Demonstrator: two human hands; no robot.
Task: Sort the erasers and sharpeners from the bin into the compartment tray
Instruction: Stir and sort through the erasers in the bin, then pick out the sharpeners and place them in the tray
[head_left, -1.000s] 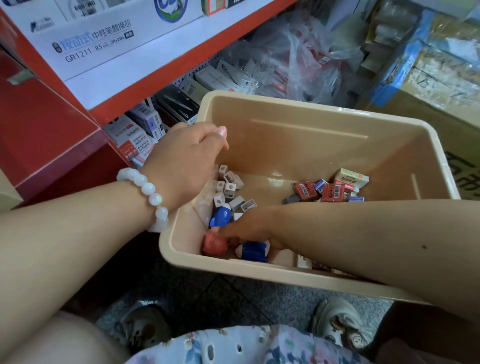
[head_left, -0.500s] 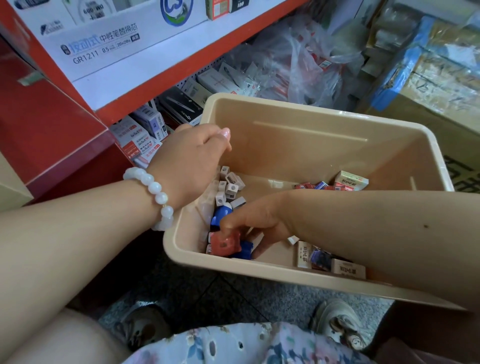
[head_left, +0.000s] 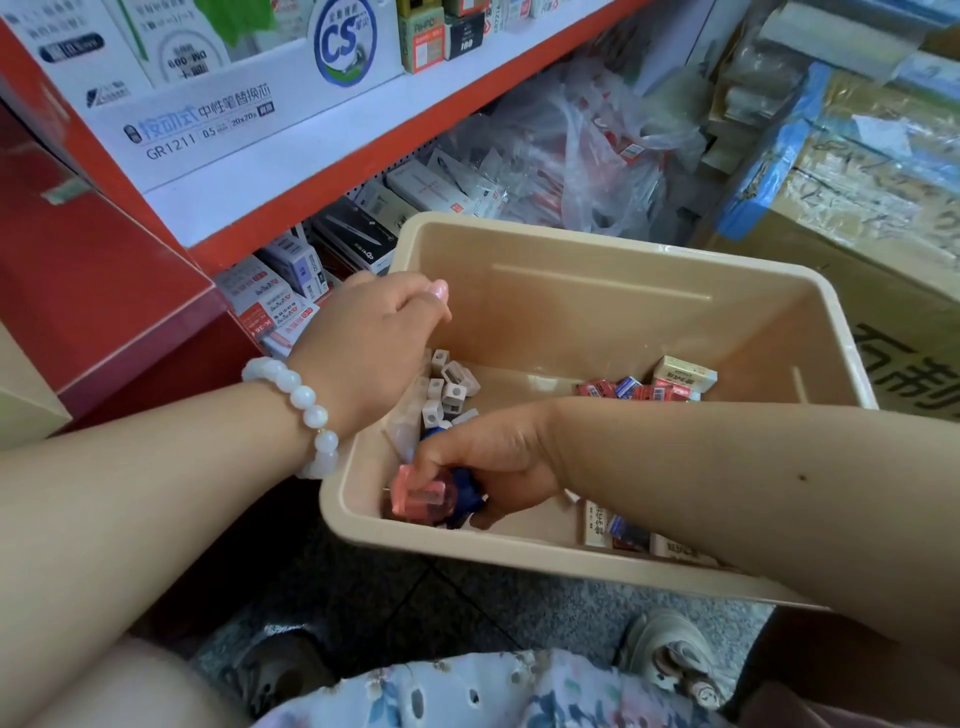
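Bin (head_left: 597, 312): beige plastic, rectangular, sits on the floor in front of a red shelf unit (head_left: 322, 171), tilted slightly toward the camera. Left hand (head_left: 374, 343) grips the bin's left rim, fingers curled over the edge, thumb on top; white bead bracelet (head_left: 306, 410) on that wrist.

Right hand (head_left: 483, 457) reaches across into the near-left corner of the bin. Fingers curled down around a pink sharpener (head_left: 418, 499); a blue sharpener (head_left: 465, 499) lies touching it, partly under the palm. Cannot tell whether the blue one is also gripped.

Contents: cluster of small white sharpeners (head_left: 447, 389) along the left wall, just beyond the right hand. Red and blue boxed erasers (head_left: 639, 389) at the far side, with a cream eraser box (head_left: 683, 374) beside them. More boxed erasers (head_left: 618, 527) against the near wall, partly hidden by the right forearm.

Compartment tray: not in view.

Surroundings: stationery boxes (head_left: 280, 306) on the lower shelf, clear plastic bags (head_left: 571, 156) behind the bin, a cardboard carton (head_left: 904, 338) to the right.
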